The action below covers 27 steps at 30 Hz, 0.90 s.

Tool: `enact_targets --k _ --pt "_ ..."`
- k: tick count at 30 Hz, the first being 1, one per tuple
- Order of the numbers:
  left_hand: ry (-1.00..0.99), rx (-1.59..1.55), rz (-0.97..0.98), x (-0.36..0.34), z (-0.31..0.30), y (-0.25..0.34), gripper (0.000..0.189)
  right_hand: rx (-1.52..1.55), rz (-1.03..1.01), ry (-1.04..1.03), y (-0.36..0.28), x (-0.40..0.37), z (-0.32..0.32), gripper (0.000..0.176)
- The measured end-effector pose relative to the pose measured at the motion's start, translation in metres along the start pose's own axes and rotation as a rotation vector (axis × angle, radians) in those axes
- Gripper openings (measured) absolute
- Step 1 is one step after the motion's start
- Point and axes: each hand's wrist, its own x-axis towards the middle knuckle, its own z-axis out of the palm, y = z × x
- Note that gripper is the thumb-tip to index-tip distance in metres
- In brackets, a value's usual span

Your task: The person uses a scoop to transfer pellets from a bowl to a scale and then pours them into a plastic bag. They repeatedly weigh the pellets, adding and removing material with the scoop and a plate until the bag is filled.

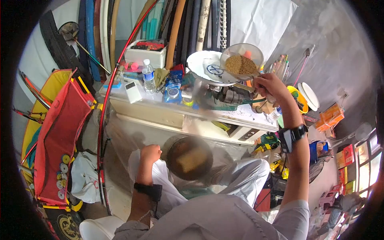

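My right hand (pixel 270 87) reaches over the bench, its fingers closed at the lower right edge of a round, see-through bowl (pixel 233 49). Brown grains (pixel 241 65) lie in the bowl, which overlaps the right side of a white enamel basin (pixel 199 63) with a blue mark inside. Whether the bowl has a handle is hard to make out. Below them is a dark metal machine part (pixel 231 96). My left hand (pixel 151 153) is a fist above my left knee, with nothing visible in it. Between my legs stands a dark round pan (pixel 173 163) with a blurred yellowish patch inside.
On the white bench (pixel 150 110) are a water bottle (pixel 148 77), a white device (pixel 133 92), blue packets (pixel 173 82) and a foam box (pixel 146 57). A red rod (pixel 105 120) and a red fabric bag (pixel 64 140) stand left. Clutter fills the right side.
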Motion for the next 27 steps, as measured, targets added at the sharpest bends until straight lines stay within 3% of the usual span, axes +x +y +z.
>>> enact_targets --k 6,7,17,22,26,27 --pt "-0.016 0.04 -0.009 -0.005 -0.007 0.002 0.023 -0.192 -0.088 0.115 0.015 0.052 0.018 0.028" --pt "-0.007 0.037 -0.01 -0.005 -0.005 0.0 0.022 -0.353 -0.12 0.134 0.018 0.059 0.017 0.029" --pt "0.002 0.019 -0.024 -0.005 -0.002 -0.003 0.022 -0.493 -0.113 0.192 0.014 0.063 0.027 0.028" --pt "0.003 -0.029 -0.028 -0.003 0.005 -0.008 0.02 -0.537 -0.184 0.181 0.012 0.069 0.034 0.019" --pt "-0.005 -0.023 -0.038 -0.004 0.0 -0.006 0.021 -0.559 -0.184 0.179 0.018 0.083 0.04 0.022" --pt "-0.005 -0.023 -0.04 -0.005 -0.003 -0.004 0.021 -0.625 -0.278 0.226 0.024 0.089 0.041 0.019"
